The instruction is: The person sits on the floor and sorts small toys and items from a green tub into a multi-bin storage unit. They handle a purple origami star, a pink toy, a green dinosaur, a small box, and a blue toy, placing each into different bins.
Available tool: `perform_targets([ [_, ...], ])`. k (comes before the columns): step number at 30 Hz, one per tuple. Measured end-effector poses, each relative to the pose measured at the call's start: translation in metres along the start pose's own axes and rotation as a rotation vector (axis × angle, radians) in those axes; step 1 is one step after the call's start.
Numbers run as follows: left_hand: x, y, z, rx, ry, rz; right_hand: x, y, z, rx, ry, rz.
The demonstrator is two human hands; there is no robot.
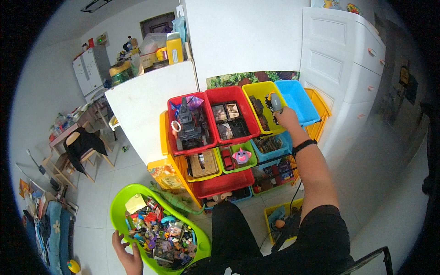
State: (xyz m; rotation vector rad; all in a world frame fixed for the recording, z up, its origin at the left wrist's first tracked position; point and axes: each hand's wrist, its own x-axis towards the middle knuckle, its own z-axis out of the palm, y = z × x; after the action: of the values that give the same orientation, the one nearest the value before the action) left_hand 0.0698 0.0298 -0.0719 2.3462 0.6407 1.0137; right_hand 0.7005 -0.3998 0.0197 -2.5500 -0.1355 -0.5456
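Note:
In the head view, my right hand (288, 118) reaches over the top row of a toy storage rack and grips a toy cement mixer truck (275, 101) with a grey drum. The truck is at the yellow bin (250, 90), above or just inside it; I cannot tell which. Dark toy vehicles (257, 107) lie in that bin's left side. My left hand (127, 252) has its fingers apart and holds nothing. It is beside the left rim of a lime-green tub (120, 196) heaped with small mixed toys (168, 227); whether it touches the rim is unclear.
A red bin (213, 135) holds a grey toy vehicle (189, 120); another red bin (252, 132) holds dark boxes. Right of the yellow bin is a blue bin (297, 99). A green toy reptile (175, 198) lies by the tub. White drawers (330, 62) stand right.

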Motion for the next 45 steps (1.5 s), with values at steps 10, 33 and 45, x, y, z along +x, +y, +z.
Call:
perform_targets([
  [10,0.002,0.0,0.001,0.004,0.014,0.017,0.041,0.02,0.068,-0.524,-0.396,-0.179],
  [33,0.013,-0.057,-0.006,-0.104,0.371,0.042,-0.252,-0.251,-0.019,0.993,-0.469,-0.792],
  [45,-0.005,-0.198,-0.024,-0.37,0.815,-0.245,-0.504,-0.397,0.264,0.713,-1.346,-0.639],
])
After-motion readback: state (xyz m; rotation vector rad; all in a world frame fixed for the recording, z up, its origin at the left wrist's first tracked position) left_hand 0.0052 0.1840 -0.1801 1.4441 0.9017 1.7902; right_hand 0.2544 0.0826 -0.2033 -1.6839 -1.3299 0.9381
